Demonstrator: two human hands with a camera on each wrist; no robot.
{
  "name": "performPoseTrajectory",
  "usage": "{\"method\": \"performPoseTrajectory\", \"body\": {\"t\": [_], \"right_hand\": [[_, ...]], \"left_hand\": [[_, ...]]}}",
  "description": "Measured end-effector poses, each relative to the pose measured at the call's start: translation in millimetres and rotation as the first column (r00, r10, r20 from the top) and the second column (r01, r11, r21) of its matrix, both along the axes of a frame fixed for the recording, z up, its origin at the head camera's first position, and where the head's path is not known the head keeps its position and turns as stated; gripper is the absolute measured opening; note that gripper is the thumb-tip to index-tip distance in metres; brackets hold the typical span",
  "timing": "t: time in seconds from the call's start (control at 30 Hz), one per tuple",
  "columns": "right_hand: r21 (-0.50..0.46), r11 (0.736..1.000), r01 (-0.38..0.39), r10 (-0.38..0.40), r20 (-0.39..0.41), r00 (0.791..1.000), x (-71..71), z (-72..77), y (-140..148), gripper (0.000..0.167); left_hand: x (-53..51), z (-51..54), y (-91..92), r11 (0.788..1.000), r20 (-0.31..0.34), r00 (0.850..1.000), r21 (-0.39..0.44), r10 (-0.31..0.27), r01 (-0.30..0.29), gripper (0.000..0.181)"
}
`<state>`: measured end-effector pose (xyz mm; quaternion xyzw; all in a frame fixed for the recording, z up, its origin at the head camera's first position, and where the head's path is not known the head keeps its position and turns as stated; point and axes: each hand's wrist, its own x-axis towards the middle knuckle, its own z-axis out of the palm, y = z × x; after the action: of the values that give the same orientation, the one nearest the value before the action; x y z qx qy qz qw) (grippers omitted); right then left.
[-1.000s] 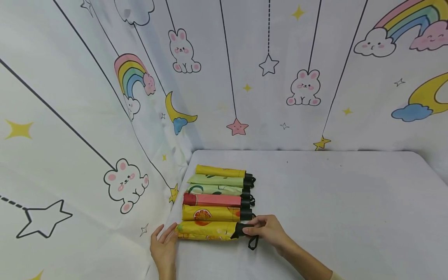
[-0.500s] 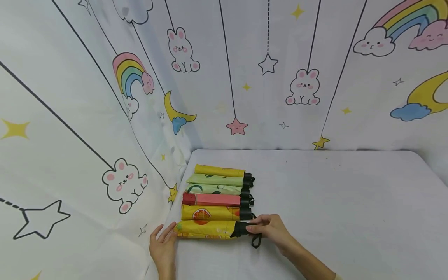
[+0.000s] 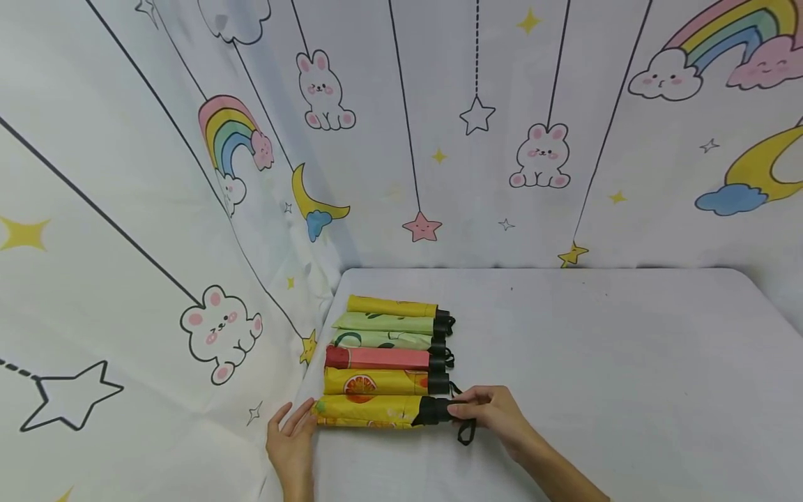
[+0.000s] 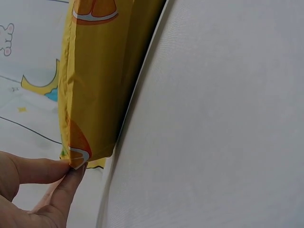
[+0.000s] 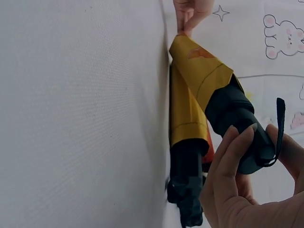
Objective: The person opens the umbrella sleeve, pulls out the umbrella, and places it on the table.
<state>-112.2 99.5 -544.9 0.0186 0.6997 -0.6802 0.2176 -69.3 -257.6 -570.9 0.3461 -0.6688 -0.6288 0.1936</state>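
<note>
The nearest of several folded umbrellas, a yellow one (image 3: pixel 370 411) with fruit prints, lies across the front of the row in the head view. My left hand (image 3: pixel 291 443) is at its left end; in the left wrist view its thumb and fingers pinch the corner of the yellow cover (image 4: pixel 97 85). My right hand (image 3: pixel 495 418) grips the black handle (image 3: pixel 433 411) between thumb and fingers, a wrist loop (image 3: pixel 466 432) hanging below. In the right wrist view this umbrella's handle (image 5: pixel 235 114) appears raised above the neighbouring yellow umbrella (image 5: pixel 187 109).
Behind it, side by side with handles to the right, lie a yellow umbrella with orange slices (image 3: pixel 389 382), a red-pink one (image 3: pixel 389 358), two green ones (image 3: pixel 383 322) and another yellow one (image 3: pixel 389 305). A white table (image 3: pixel 596 362) extends right; printed cloth walls (image 3: pixel 376 174) stand behind and left.
My right hand has shifted slightly to the right on the handle, and more of the black handle shows. The left hand stays at the umbrella's left end. The head view has drifted a little.
</note>
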Motion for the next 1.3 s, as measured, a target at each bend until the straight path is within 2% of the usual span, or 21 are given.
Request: {"method": "performPoseTrajectory", "body": {"t": [0.77, 1.1, 1.3], "right_hand": [[-0.026, 0.999, 0.036, -0.036, 0.007, 0.999, 2.7, -2.1, 24, 0.033], [-0.048, 0.998, 0.034, -0.035, -0.015, 0.999, 7.3, -0.3, 39, 0.033], [-0.049, 0.998, 0.042, -0.043, -0.028, 0.999, 10.1, -0.2, 47, 0.034]], "left_hand": [[-2.4, -1.3, -3.0, 1.000, -0.001, 1.000, 0.011, 0.003, -0.003, 0.068], [-3.6, -0.5, -3.5, 1.000, 0.045, 0.999, 0.019, 0.014, -0.015, 0.069], [-3.7, -1.1, -3.3, 1.000, 0.034, 0.999, 0.019, 0.016, -0.016, 0.067]]}}
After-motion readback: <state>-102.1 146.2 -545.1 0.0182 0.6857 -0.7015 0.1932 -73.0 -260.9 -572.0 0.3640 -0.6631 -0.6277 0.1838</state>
